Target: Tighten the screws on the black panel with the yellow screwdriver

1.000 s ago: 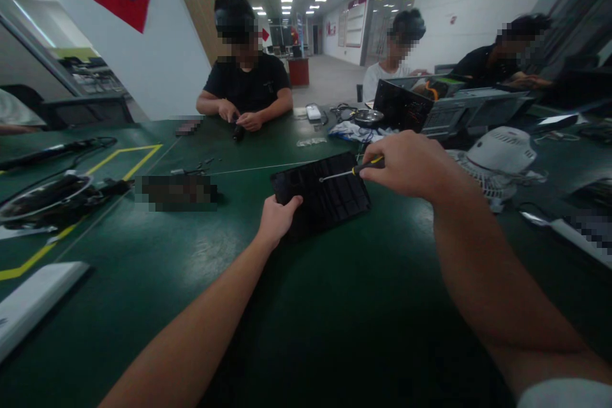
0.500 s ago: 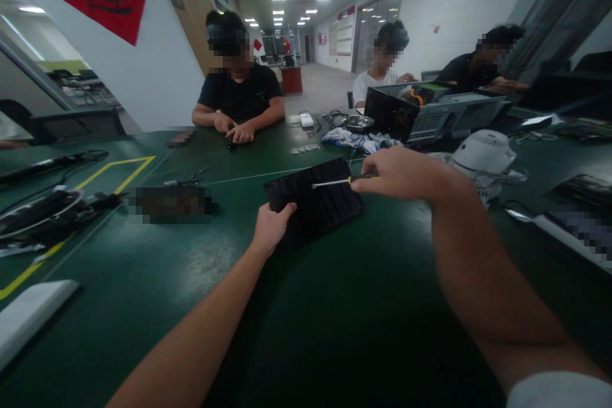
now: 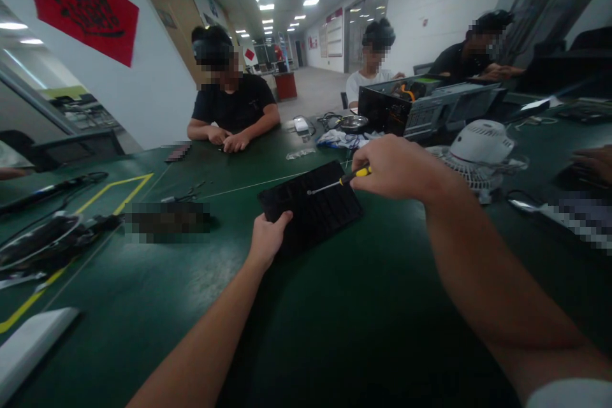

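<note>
A black rectangular panel (image 3: 322,226) with a ribbed or sectioned surface is in the middle of the head view, over the green table. My left hand (image 3: 268,236) grips its near left corner, thumb on top and the other fingers out of sight. In my right hand (image 3: 394,166) is a screwdriver (image 3: 332,185) with a yellow and black handle, pinched between thumb and fingers. Its metal shaft points left across the panel, with the tip over the panel's upper middle. Whether the tip touches the surface is too dark to tell.
Behind my right hand stand an open computer case (image 3: 382,111) and a white fan-like device (image 3: 482,143). Black cables and parts (image 3: 43,236) lie at the left, a white block (image 3: 38,338) at lower left. A person in black (image 3: 234,102) sits across the green table (image 3: 191,344).
The screwdriver has tilted, its handle end now higher and showing more yellow. My left hand keeps its hold on the panel. The whole view has shifted slightly.
</note>
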Tool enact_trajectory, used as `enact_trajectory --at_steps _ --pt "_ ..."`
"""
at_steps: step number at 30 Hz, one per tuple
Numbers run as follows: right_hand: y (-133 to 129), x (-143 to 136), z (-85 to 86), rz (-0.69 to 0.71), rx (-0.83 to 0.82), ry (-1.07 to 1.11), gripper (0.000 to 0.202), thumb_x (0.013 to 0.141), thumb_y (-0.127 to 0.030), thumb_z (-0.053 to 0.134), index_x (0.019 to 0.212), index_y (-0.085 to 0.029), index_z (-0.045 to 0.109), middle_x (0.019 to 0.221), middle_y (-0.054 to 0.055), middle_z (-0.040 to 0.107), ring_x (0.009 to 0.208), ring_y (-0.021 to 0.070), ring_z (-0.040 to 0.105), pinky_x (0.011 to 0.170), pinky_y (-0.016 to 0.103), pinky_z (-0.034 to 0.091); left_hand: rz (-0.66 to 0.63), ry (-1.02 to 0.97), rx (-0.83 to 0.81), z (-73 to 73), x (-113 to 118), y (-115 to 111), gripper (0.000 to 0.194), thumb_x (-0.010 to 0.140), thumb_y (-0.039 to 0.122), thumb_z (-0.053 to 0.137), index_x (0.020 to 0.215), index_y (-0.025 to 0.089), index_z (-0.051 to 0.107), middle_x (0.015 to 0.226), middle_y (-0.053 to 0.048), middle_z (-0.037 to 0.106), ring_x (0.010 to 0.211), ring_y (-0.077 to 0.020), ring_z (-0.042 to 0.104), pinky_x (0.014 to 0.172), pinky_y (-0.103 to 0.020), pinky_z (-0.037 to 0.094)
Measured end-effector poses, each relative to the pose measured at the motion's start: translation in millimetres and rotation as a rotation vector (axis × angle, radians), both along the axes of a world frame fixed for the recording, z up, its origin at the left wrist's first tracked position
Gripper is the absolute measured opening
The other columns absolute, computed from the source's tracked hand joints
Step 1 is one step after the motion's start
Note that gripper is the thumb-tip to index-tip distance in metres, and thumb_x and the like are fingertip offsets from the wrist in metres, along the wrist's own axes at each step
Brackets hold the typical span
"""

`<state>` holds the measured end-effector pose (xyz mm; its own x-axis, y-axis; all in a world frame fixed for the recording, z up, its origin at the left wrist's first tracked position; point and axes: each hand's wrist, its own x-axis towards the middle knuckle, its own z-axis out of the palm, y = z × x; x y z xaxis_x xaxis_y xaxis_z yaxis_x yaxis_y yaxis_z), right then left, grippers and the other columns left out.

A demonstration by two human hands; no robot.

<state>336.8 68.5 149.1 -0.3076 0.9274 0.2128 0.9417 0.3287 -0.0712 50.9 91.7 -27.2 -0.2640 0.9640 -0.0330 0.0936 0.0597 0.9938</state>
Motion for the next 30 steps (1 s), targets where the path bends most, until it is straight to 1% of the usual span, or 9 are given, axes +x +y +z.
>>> enact_trajectory --at_steps 3,10,19,25,28,30 --pt "-0.4 -1.1 -0.8 -0.004 0.01 0.007 0.034 0.087 -0.043 0.07 0.105 -0.022 0.089 0.095 0.013 0.081 0.091 0.0325 0.074 0.075 0.041 0.05 -0.001 -0.003 0.002 -0.9 -0.9 0.8 0.045 0.065 0.045 0.093 0.095 0.015 0.075 0.093 -0.012 0.081 0.083 -0.0285 0.077 0.078 -0.041 0.063" --pt "2.9 -5.2 -3.5 0.004 0.016 0.016 0.035 0.087 -0.042 0.07 0.108 -0.02 0.089 0.097 0.014 0.082 0.092 0.0326 0.075 0.077 0.042 0.052 -0.027 0.009 0.016 -8.9 -4.8 4.6 0.044 0.071 0.046 0.092 0.098 0.015 0.076 0.096 -0.013 0.081 0.084 -0.0284 0.078 0.08 -0.041 0.064" --pt "3.4 -8.6 -7.7 0.022 0.005 0.004 0.031 0.088 -0.038 0.07 0.104 -0.019 0.088 0.098 0.015 0.083 0.092 0.0323 0.075 0.08 0.042 0.054 -0.025 -0.037 0.027 -2.6 0.5 0.9 0.042 0.068 0.042 0.093 0.097 0.015 0.077 0.098 -0.013 0.083 0.088 -0.0305 0.08 0.083 -0.043 0.064" --pt "7.8 -5.1 -9.2 0.053 -0.003 0.007 0.03 0.088 -0.039 0.069 0.102 -0.02 0.088 0.099 0.014 0.084 0.094 0.0325 0.076 0.084 0.043 0.055 -0.007 -0.001 0.028 -6.3 -0.5 2.8 0.041 0.067 0.043 0.092 0.093 0.015 0.077 0.092 -0.011 0.082 0.083 -0.0288 0.078 0.078 -0.04 0.062" --pt "8.1 -5.1 -10.0 0.047 0.005 0.016 0.03 0.088 -0.04 0.069 0.102 -0.02 0.088 0.099 0.014 0.083 0.096 0.0335 0.076 0.084 0.044 0.055 -0.023 -0.002 0.039 -7.5 -1.4 3.5 0.041 0.069 0.044 0.091 0.094 0.015 0.077 0.094 -0.012 0.082 0.084 -0.0287 0.078 0.078 -0.04 0.062" --pt "6.6 -6.3 -10.0 0.049 0.01 0.021 0.03 0.088 -0.038 0.07 0.104 -0.02 0.088 0.101 0.014 0.083 0.096 0.0336 0.076 0.084 0.044 0.055 -0.037 -0.008 0.035 -7.1 -0.9 3.4 0.04 0.07 0.044 0.09 0.095 0.015 0.077 0.096 -0.012 0.082 0.084 -0.0287 0.078 0.078 -0.04 0.063"
